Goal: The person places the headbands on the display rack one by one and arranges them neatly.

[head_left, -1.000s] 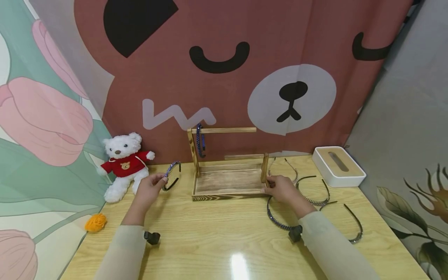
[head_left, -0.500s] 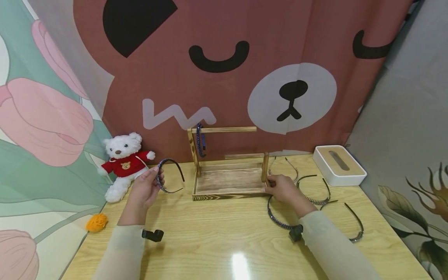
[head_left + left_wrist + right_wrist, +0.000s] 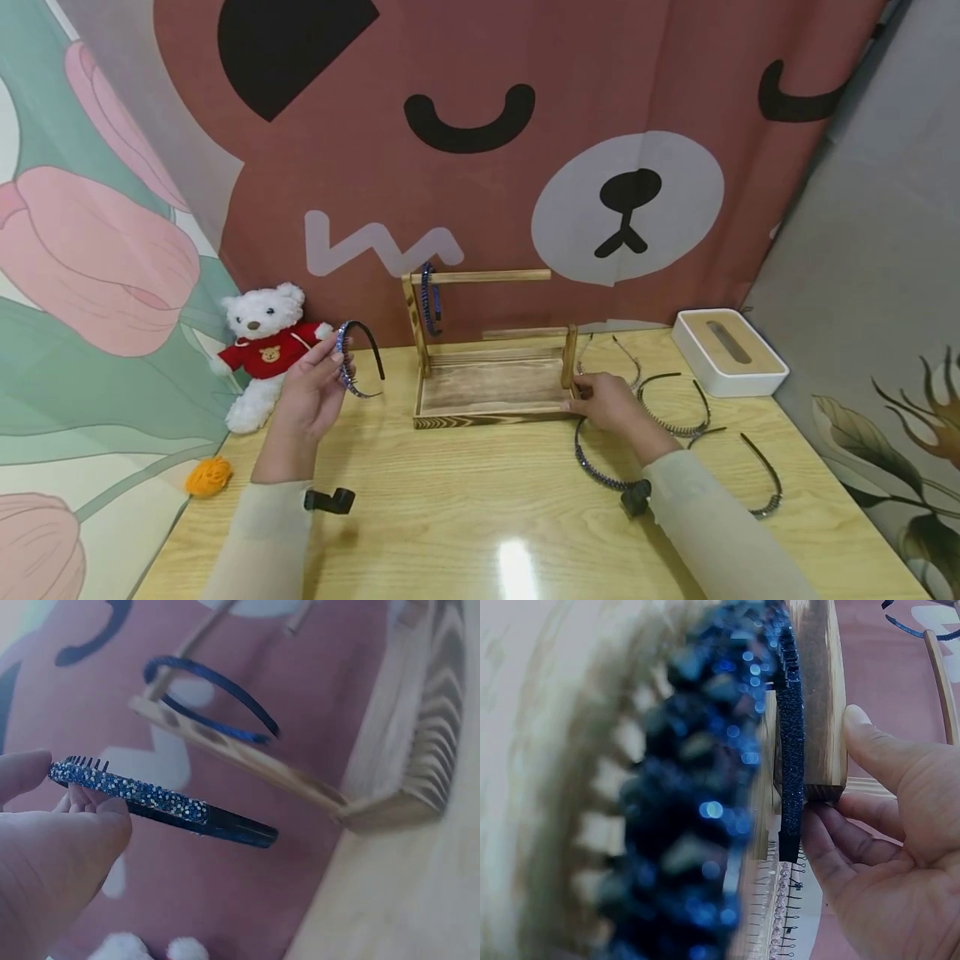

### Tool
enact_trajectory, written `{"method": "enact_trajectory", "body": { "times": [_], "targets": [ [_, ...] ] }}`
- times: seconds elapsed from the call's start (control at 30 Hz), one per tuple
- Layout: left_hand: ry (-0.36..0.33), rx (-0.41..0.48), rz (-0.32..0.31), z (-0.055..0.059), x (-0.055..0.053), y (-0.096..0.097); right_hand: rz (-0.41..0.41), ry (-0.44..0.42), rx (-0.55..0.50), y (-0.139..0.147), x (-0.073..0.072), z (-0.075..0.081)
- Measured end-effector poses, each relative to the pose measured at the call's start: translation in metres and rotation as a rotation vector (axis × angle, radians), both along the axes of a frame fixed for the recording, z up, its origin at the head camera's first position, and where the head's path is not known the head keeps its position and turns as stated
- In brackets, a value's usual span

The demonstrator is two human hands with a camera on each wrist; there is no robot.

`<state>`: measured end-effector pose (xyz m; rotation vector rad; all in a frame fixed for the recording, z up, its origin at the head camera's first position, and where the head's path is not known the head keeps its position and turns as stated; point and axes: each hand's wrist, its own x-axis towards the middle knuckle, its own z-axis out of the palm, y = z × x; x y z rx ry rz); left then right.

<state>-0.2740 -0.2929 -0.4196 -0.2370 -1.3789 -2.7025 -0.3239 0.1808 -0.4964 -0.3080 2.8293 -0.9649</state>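
The wooden rack [image 3: 491, 390] stands on the surface [image 3: 427, 517] between your left hand [image 3: 309, 398] and right hand [image 3: 611, 408], your right fingers pinching its right end. Just behind your left fingers sits a white teddy bear [image 3: 258, 371]; a white box [image 3: 750, 384] stands beyond and right of your right fingers. Your left fingers pinch a glittery headband [image 3: 150, 795] in the air. Right of them, a blue headband [image 3: 425, 304] hangs on the rack. More headbands [image 3: 682, 434] rest about your right fingers. Left of your left fingers, nearer you, lies an orange pompom [image 3: 208, 477].
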Motion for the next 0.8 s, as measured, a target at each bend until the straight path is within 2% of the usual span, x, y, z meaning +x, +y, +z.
{"method": "enact_trajectory", "body": {
  "times": [0.17,0.33,0.5,0.63,0.8],
  "targets": [
    [0.08,-0.018,0.048,0.026,0.001,0.012,0.001,0.011,0.011,0.0,-0.001,0.001],
    [0.156,0.051,0.111,0.053,-0.003,0.028,-0.006,0.009,0.008,0.0,-0.002,0.0],
    [0.223,0.066,0.168,0.079,-0.006,0.044,-0.002,0.01,0.006,0.001,-0.002,0.0],
    [0.274,0.071,0.203,0.096,-0.01,0.054,0.002,0.02,0.007,0.001,-0.002,0.0],
    [0.311,0.1,0.207,0.113,-0.017,0.065,0.004,0.022,0.011,0.001,-0.001,-0.002]
  ]
}}
